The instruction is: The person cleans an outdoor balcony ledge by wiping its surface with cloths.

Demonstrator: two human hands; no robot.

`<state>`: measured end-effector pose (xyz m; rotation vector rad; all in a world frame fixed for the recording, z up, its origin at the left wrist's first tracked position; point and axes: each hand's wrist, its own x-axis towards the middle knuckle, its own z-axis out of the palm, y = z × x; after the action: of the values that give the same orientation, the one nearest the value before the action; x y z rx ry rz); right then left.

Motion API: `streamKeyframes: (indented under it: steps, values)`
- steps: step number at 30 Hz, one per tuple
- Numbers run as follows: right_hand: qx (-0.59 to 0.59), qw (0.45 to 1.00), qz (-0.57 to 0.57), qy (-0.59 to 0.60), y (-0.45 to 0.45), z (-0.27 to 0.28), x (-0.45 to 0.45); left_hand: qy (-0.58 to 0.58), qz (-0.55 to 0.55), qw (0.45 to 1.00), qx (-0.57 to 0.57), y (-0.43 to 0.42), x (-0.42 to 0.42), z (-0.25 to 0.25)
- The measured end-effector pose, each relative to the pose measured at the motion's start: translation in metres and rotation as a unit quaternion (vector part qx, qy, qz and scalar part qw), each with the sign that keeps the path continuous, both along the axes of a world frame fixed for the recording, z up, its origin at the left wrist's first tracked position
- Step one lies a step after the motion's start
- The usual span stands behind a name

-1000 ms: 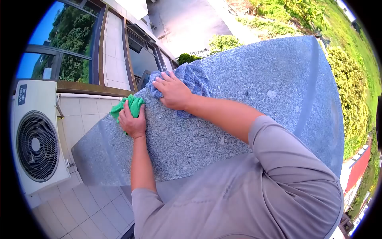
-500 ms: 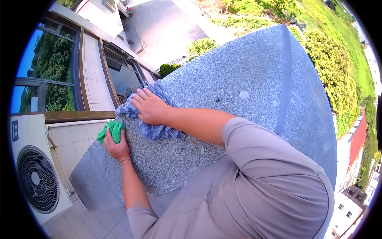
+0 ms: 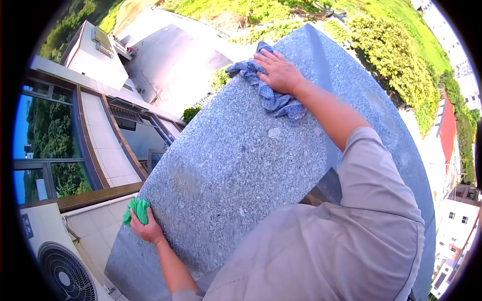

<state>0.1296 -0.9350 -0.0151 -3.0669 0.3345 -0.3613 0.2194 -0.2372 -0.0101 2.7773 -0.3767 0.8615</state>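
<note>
A speckled grey stone slab (image 3: 216, 170) stretches diagonally below me. My left hand (image 3: 148, 228) is closed round a bunched green cloth (image 3: 137, 211) at the slab's left edge. Farther up the slab, my right hand (image 3: 279, 72) lies over a crumpled blue-grey cloth (image 3: 281, 105), pressing it against the stone near the far edge. Part of this cloth sticks out past the edge, and its palm-side contact is hidden under the hand.
An air conditioner unit (image 3: 65, 268) stands at the lower left, below windows (image 3: 52, 143) and a tiled wall. Beyond the slab's far edge lie a paved yard (image 3: 170, 65) far below and bushes (image 3: 391, 55). A red roof (image 3: 448, 130) shows at the right.
My right hand and the blue-grey cloth have moved along the slab, away from the green cloth, toward the far end. My left hand still holds the green cloth. The view has shifted.
</note>
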Motion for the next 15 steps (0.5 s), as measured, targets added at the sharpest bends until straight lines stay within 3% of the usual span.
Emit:
streamKeyframes:
  steps: [5,11,15]
  values:
    - [-0.124,0.972,-0.193,0.058,-0.078,0.009,-0.002,0.022,0.008,1.000,-0.010,-0.001,0.000,0.001]
    - [-0.117,0.963,-0.238,0.038,-0.099,-0.003,0.010,0.011,0.006,1.000,0.003,-0.003,-0.003,-0.002]
    - [-0.162,0.932,-0.304,0.111,-0.128,0.017,0.002,-0.023,0.005,1.000,0.019,0.001,0.000,-0.003]
